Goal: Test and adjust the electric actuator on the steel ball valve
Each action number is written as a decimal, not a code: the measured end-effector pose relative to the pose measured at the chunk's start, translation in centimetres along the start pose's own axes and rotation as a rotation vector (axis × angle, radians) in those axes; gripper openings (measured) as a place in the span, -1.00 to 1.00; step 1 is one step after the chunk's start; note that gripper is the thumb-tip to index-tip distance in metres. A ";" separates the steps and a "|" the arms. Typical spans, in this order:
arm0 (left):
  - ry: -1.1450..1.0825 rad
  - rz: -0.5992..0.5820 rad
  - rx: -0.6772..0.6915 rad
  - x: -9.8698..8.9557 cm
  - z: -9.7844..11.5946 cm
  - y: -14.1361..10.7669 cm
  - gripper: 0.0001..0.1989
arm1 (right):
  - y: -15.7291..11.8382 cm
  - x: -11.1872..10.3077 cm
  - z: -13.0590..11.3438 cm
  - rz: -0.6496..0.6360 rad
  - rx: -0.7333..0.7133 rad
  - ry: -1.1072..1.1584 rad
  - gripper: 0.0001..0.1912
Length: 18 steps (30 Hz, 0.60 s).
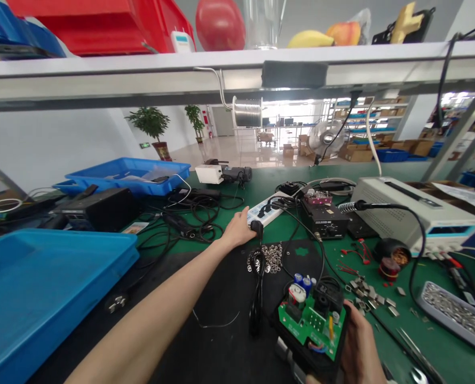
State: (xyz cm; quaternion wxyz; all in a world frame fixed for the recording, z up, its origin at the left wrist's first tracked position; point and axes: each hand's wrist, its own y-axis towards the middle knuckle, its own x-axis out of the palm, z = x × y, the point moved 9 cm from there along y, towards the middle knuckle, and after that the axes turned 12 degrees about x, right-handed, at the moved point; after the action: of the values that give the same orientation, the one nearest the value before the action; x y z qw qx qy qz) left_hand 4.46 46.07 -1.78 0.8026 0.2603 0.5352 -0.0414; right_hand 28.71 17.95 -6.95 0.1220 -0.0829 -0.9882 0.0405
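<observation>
My left hand (239,230) reaches forward to the near end of a white power strip (264,212), its fingers closed around that end. A black plug (257,227) sits right against these fingers; its coiled black cord (256,298) hangs down onto the dark mat. Some of the fingertips are hidden. Low on the right, my right hand (359,341) grips a black-housed device (313,320) from its right side and below. The open face shows a green circuit board with blue capacitors and coloured wires. Small metal nuts (273,258) lie between the hands.
Blue trays (57,266) and tangled black cables (197,213) occupy the left. Rightward are a soldering station (325,218), a beige bench instrument (413,213), loose metal pieces (367,293), tweezers and a tray of small parts (457,309). A shelf (141,80) crosses overhead, with a solder spool (247,112) hanging.
</observation>
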 end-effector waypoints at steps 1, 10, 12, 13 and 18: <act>0.010 -0.017 -0.006 0.2 -0.2 0.3 -0.27 | 0.7 -0.5 0.8 0.021 0.067 0.072 -0.24; 0.052 -0.026 0.032 -1.0 1.1 -4.2 -0.25 | 2.5 -2.3 2.1 0.075 0.107 -0.040 -0.44; 0.055 -0.027 0.032 -1.7 0.8 -5.5 -0.23 | 2.0 -2.0 1.3 0.102 0.072 -0.069 -0.38; 0.058 -0.030 0.032 -2.1 0.5 -6.0 -0.23 | 1.7 -1.9 1.0 0.113 0.067 -0.062 -0.37; 0.097 -0.057 0.068 -3.1 0.1 -7.7 -0.24 | 0.7 -0.6 -1.2 0.056 -0.011 -0.076 -0.41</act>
State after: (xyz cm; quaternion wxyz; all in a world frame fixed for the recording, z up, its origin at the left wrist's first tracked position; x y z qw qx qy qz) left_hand 0.53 38.71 -1.94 0.7647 0.2740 0.5791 -0.0697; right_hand 29.68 18.65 -6.04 0.0828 -0.1093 -0.9897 0.0417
